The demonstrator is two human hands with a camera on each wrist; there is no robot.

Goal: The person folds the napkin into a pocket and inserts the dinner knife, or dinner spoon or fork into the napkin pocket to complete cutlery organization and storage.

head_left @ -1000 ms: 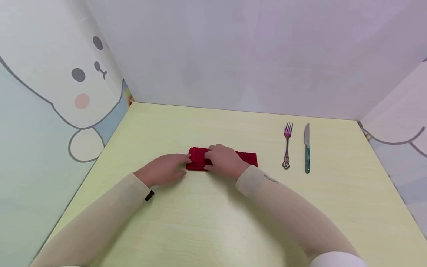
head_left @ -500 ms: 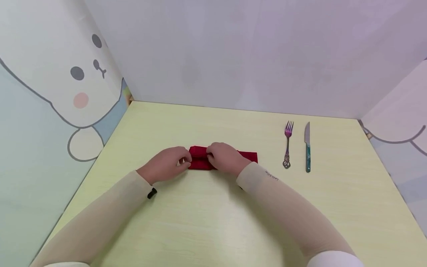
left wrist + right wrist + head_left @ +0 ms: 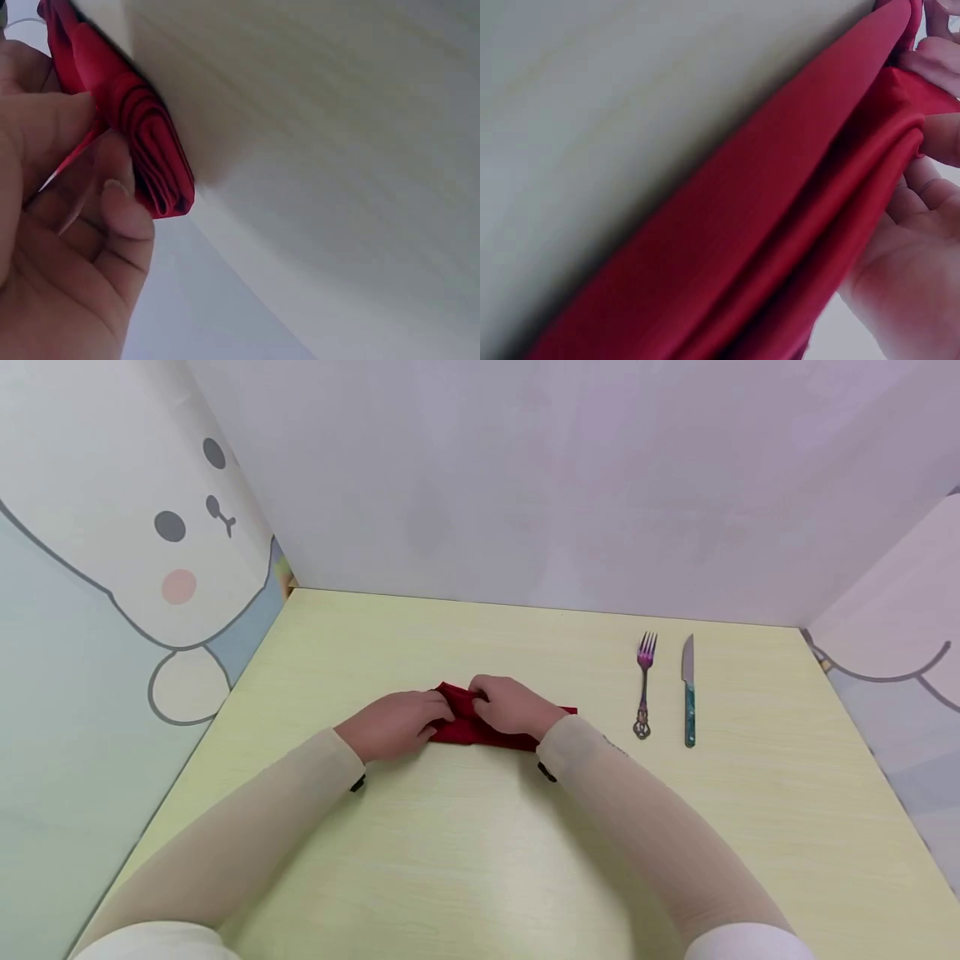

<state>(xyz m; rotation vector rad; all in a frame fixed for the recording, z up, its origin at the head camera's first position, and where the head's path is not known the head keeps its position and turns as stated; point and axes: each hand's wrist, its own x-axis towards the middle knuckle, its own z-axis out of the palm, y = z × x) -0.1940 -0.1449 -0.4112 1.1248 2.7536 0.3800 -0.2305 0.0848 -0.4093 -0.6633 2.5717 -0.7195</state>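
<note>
A red cloth napkin, folded into a long narrow strip, lies across the middle of the table. My left hand pinches a layer at its left end. In the left wrist view, stacked folds of the napkin show at that end, beside the curled fingers. My right hand grips the upper layer near the strip's middle, thumb and fingers on a lifted fold. Between the hands the cloth rises to a small peak. From the right wrist, the napkin shows loose lengthwise folds running away from the right hand.
To the right on the pale wooden table lie a fork with a purplish head and a knife with a teal handle, side by side. A pale wall stands behind the table's far edge.
My left hand has moved right, onto the napkin's left end, and its fingers have closed on the cloth. The upper layer between both hands has lifted and creased. Fork and knife stay put.
</note>
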